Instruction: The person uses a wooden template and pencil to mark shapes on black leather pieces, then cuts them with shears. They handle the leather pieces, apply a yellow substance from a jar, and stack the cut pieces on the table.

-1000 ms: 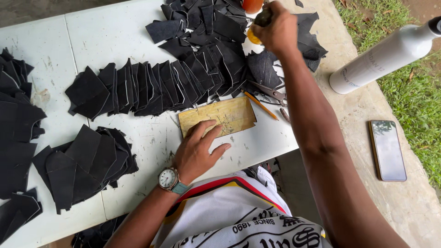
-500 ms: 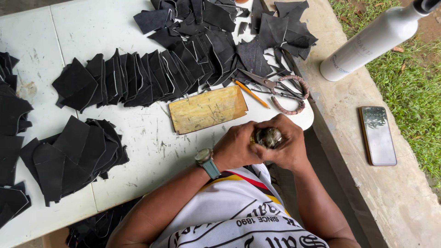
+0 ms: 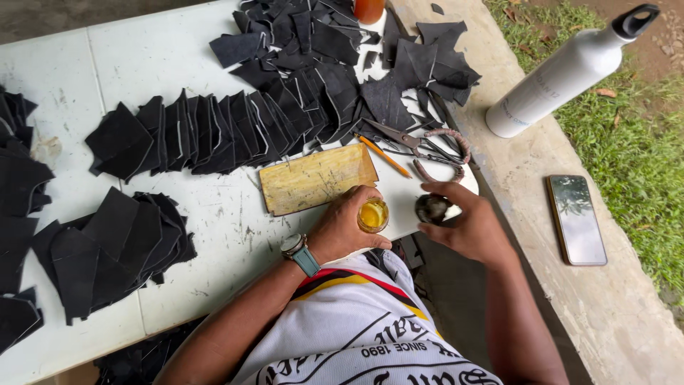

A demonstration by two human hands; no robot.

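On the white table (image 3: 178, 57), one open jar (image 3: 372, 214) gripped in left hand (image 3: 342, 229), one dark lid (image 3: 431, 208) pinched by right hand (image 3: 467, 224).

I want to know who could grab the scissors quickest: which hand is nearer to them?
The right. The right hand, holding a dark lid, is just below the scissors. The left hand, holding a small jar, sits farther away, below the wooden board.

One bottle (image 3: 563, 75), one phone (image 3: 576, 218), one scissors (image 3: 427, 147)
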